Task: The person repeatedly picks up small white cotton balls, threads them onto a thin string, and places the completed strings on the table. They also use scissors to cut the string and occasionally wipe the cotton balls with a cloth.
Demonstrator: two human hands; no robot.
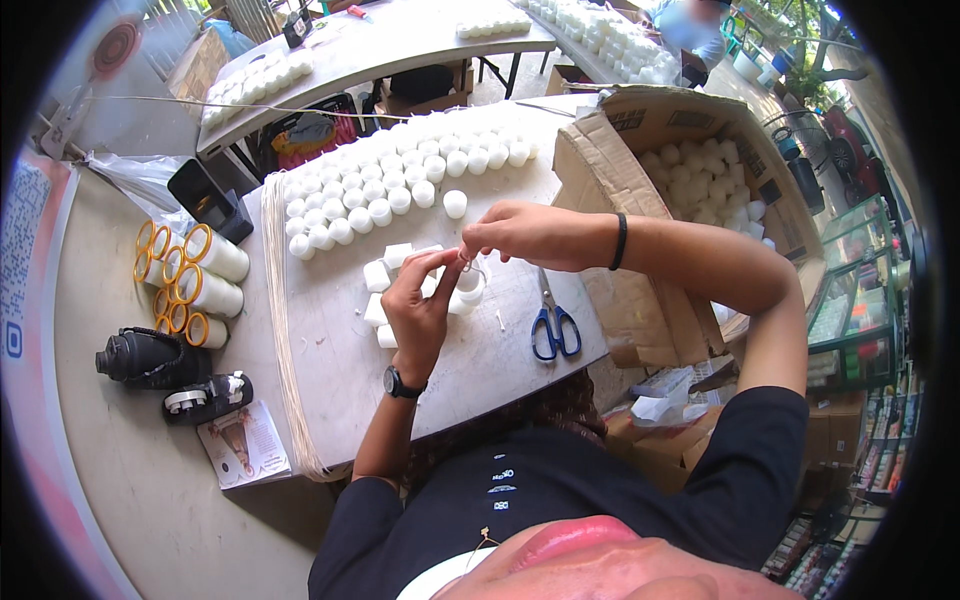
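My left hand and my right hand meet over the middle of the table, fingertips pinched close together. Between them runs a thin pale string, partly hidden by the fingers. Just below it stands a short white cylinder, apparently a votive candle, partly covered by the left hand. Several more white cylinders lie loosely around the left hand. One single cylinder stands just beyond the fingers. Blue-handled scissors lie to the right, below my right forearm, blades pointing away.
Rows of white cylinders fill the table's far side. A long bundle of pale cord lies along its left edge. On the right, a cardboard box holds many cylinders. Further left are gold-rimmed white tubes and a black bottle.
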